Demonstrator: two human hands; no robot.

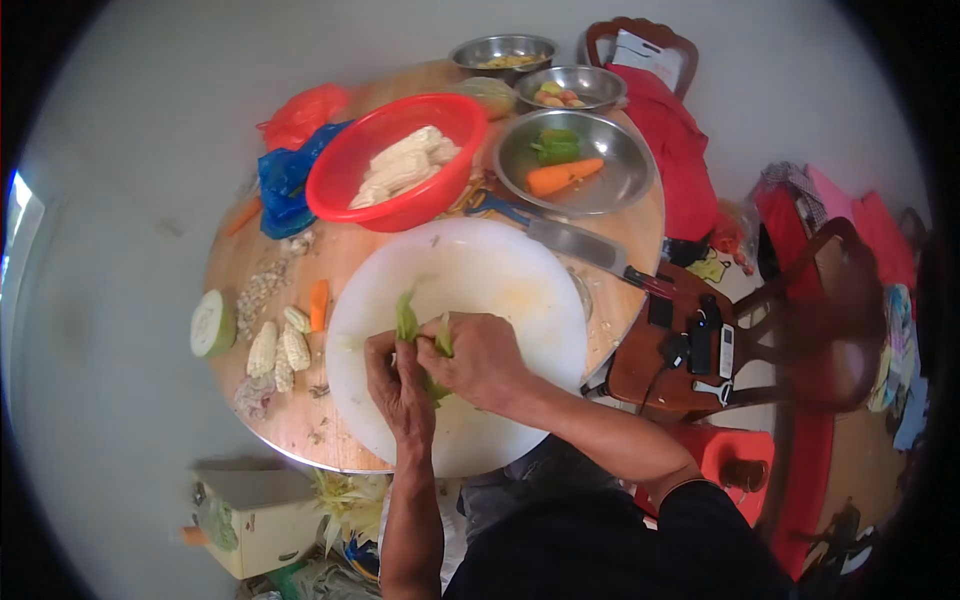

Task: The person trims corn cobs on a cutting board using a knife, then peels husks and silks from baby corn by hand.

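Note:
Over a round white cutting board (500,255), my left hand (401,385) and my right hand (477,358) meet, both closed on a thin green vegetable (406,316). One green piece sticks up from the left fingers and another (444,336) shows at the right fingers. More green hangs below the hands. My fingers cover much of it, so its exact kind is unclear. A cleaver (576,243) lies beyond the board's right edge, its dark handle pointing right.
A red basin (330,190) of pale pieces stands behind the board. A steel bowl (640,170) holds a carrot (565,177) and a green pepper (556,146). Corn pieces (295,348), a carrot piece (319,304) and a cut gourd (212,323) lie left. A chair (650,365) stands right.

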